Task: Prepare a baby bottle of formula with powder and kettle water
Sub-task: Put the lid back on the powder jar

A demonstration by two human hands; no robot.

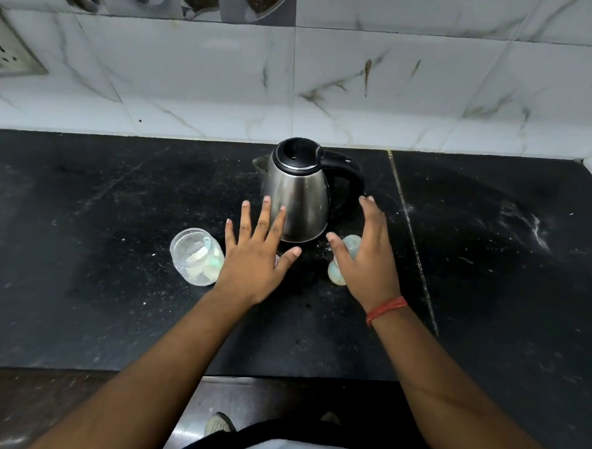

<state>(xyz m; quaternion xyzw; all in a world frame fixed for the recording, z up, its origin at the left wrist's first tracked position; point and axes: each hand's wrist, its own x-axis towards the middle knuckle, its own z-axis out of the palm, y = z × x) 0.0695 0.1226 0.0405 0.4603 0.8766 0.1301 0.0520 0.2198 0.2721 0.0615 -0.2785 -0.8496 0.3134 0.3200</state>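
Observation:
A steel kettle [298, 193] with a black lid and handle stands on the black counter [112, 300], spout to the left. My left hand [257, 256] hovers flat with fingers spread in front of the kettle, holding nothing. An open clear jar [197, 257] with white powder and a scoop inside stands just left of that hand. My right hand [368, 252] is open, fingers reaching up beside the kettle's handle. Partly hidden under its palm is a pale baby bottle [346, 247]; whether the hand touches it is unclear.
A marble-look tiled wall [363, 90] rises behind the counter, with a socket plate [5, 51] at the far left. White powder smears mark the counter [528, 222] at the right. The counter's front edge runs below my forearms, with the floor and a shoe [219, 423] beneath.

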